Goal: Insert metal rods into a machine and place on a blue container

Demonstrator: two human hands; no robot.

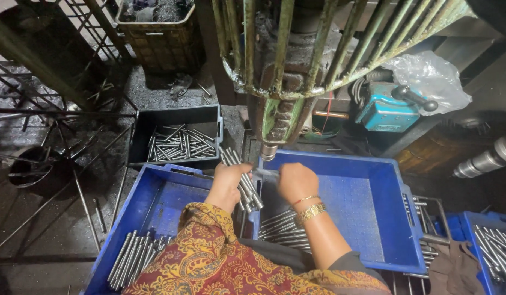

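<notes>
- Head view: the left hand (227, 183) has its grip closed round a bundle of steel rods (243, 180), thin, straight, grey and shiny, all alike in length; the bundle slants up and away from the grip, too tightly packed to count.
- The right hand (296, 182) sits just beside it, fingers curled down on a single rod (266, 171) lying crosswise between the two grips, right under the round nose of a grimy machine head (277, 117); how tightly this grip is shut cannot be told.
- Two gold bangles (309, 209) ring the right wrist; a patterned red and yellow sleeve (209, 246) covers the left arm.
- Below the right grip, more rods lie flat in a large blue plastic crate (367, 218) with a smooth floor.
- Below the left grip, a second blue crate (155, 202) holds a heap of the same rods in its near corner.
- Beyond the left grip, one black tray (174, 117) holds loose rods, criss-crossed.
- A third blue crate (471, 224) with rods shows far to the right of the grips.
</notes>
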